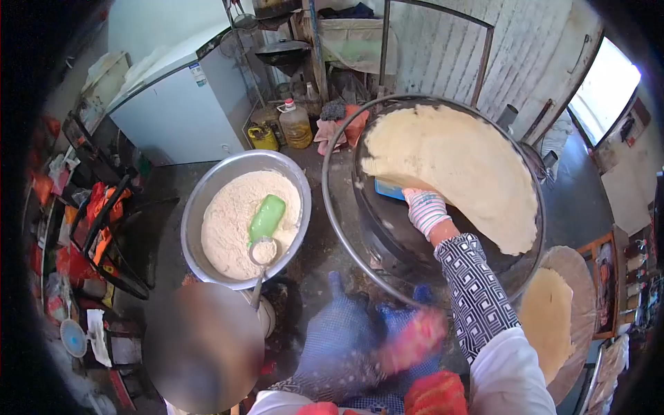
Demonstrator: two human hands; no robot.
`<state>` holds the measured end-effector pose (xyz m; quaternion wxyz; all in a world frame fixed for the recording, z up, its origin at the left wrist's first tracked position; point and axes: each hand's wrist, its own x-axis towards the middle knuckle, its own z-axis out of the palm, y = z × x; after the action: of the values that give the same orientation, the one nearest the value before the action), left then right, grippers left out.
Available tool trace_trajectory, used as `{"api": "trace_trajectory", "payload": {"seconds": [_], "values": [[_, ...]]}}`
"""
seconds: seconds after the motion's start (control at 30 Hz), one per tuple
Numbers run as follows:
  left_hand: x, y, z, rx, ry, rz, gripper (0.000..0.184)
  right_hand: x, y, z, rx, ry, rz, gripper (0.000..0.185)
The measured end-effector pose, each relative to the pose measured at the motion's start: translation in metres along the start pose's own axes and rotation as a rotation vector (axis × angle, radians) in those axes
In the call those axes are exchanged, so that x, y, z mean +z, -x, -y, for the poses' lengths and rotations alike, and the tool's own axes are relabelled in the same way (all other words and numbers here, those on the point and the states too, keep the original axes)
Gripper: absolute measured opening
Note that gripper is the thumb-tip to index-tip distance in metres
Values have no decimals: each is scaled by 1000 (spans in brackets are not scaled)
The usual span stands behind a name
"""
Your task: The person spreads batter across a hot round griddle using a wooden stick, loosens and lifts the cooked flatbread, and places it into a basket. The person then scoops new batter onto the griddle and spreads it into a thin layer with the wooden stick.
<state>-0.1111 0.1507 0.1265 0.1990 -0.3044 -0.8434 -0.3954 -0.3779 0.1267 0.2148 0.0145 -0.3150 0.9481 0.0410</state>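
On the large round black griddle [387, 214] lies a wide pale sheet of batter [453, 159], with dark surface bare along its near side. My right hand [427, 209], in a striped glove, is closed on a blue scraper [389, 189] at the sheet's near left edge. My left hand [415, 340], in a pink glove, is low in front of my body and smeared by motion, so its fingers cannot be made out. Left of the griddle, a metal basin [197, 200] holds pale batter, a green scoop [267, 218] and a metal ladle [263, 252].
A metal ring [335, 213] surrounds the griddle. Flat pale rounds [546, 311] lie on a board at the right. A white freezer [169, 114], an oil bottle [295, 126] and a yellow can [263, 137] stand behind the basin. A black-framed chair [104, 214] is at left.
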Motion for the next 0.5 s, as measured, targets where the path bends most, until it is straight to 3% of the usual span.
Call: {"api": "trace_trajectory", "payload": {"seconds": [0.03, 0.07, 0.13, 0.2, 0.23, 0.33, 0.37, 0.5], "values": [[6, 24, -20, 20, -14, 129, 31, -8, 4, 2, 10, -4, 4, 30], [-26, 18, -26, 8, -17, 132, 31, -16, 5, 6, 15, -11, 4, 31], [-119, 3, -32, -663, -273, 699, 53, -4, -6, 0, 9, -23, -20, 30], [-133, 58, -6, -812, -622, 441, 74, -6, -4, 1, 1, 24, -21, 27], [-132, 65, -5, -824, -618, 458, 74, 0, -5, 0, -12, -10, -98, 24], [-130, 69, 1, -848, -580, 441, 83, -6, -8, 4, 28, 14, -54, 23], [-131, 70, 3, -824, -577, 398, 84, -4, -7, 3, -36, 34, -155, 23], [-130, 72, 2, -783, -581, 353, 86, -7, -9, 4, 61, -3, -43, 22]]}}
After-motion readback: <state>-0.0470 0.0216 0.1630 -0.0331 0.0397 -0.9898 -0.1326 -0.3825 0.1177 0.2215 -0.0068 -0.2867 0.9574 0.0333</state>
